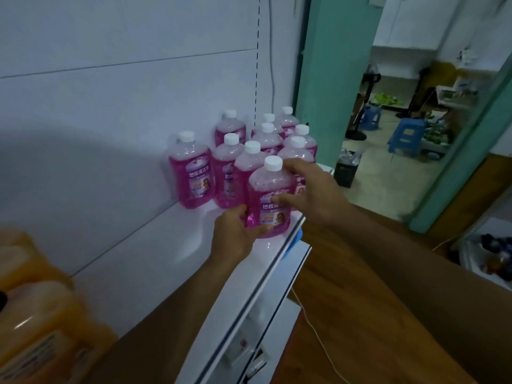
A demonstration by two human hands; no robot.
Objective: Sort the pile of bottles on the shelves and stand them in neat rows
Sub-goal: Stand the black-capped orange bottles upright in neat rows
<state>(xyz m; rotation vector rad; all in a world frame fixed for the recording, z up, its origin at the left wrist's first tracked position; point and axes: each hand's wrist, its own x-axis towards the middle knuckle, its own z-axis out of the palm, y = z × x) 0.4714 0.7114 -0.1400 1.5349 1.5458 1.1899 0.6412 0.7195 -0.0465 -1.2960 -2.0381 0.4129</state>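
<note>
Several pink bottles with white caps stand upright in rows at the far right end of a white shelf (194,261). The nearest pink bottle (270,198) stands by the shelf's front edge. My left hand (235,236) grips its lower left side, thumb across the label's bottom. My right hand (310,189) lies against its right side with straight, spread fingers touching the label. One bottle (192,173) stands apart at the left against the back panel.
Orange bottles (41,314) stand blurred at the near left of the shelf. The shelf's front rail (257,286) runs diagonally. Right of the shelf are a green door frame (329,79), a wooden floor, blue stools (406,137) and a dark bin (346,170).
</note>
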